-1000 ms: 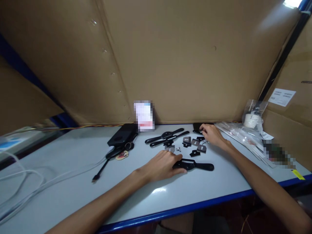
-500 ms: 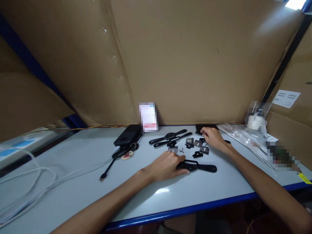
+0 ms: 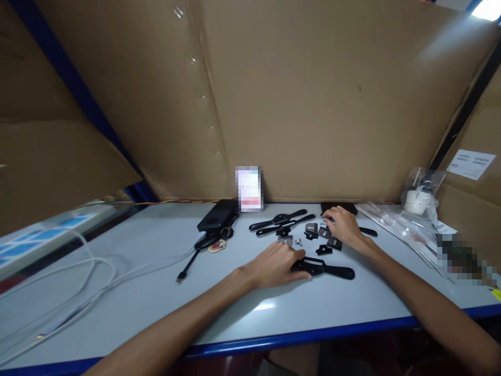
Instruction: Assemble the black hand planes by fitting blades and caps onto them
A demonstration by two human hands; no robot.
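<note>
My left hand grips one end of a black spokeshave body, which lies flat near the front of the table. Its other handle sticks out to the right. Farther back, my right hand is over the loose parts, thumb and fingers drawn together; what is between them is hidden or too small to tell. Just below it are flat metal blades and a black lever cap. A small silver screw rests between my hands. Two more black spokeshave bodies lie behind my left hand.
A black power bank with cables sits left of the parts, and a lit phone leans on the cardboard wall. Plastic-wrapped packages and a bagged white container stand right. White cables run along the left.
The view has swung slightly left, so everything appears farther right. My right hand has dropped slightly toward the loose parts. The left hand keeps its grip on the spokeshave body.
</note>
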